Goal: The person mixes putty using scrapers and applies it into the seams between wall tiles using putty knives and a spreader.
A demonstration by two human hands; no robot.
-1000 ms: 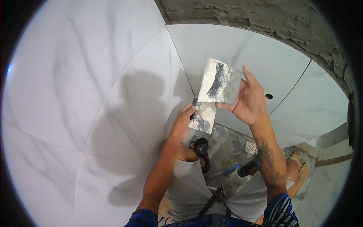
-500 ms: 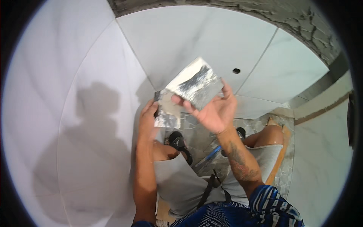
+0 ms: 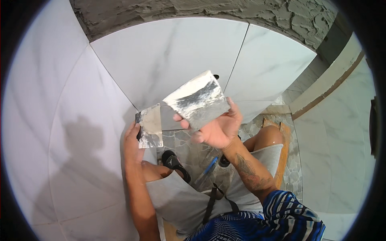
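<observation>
My left hand (image 3: 132, 134) is closed on the dark edge of a flat metal spreader (image 3: 152, 122) with beige-grey paste smeared over its blade. To its right, my right hand (image 3: 221, 130) holds up a square, silvery metal plate (image 3: 197, 98), tilted, its face streaked with shiny and dull patches. That plate looks like a second spreader blade; any handle behind it is hidden. The fingers of my right hand wrap its lower and right edges from behind. A gap separates the two metal pieces, both held in front of the tiled wall.
White marbled tiles (image 3: 161, 60) cover the wall ahead, with ridged grey mortar (image 3: 193, 10) above them. Another tiled wall (image 3: 52, 120) rises close on the left. A blue-handled tool (image 3: 210, 165) lies on the stone-patterned floor (image 3: 193, 140). A wooden board (image 3: 283, 154) sits beside my right knee.
The two metal pieces have come apart; they overlapped before. In the picture both hands are further left and a little lower, while the whole view has shifted too.
</observation>
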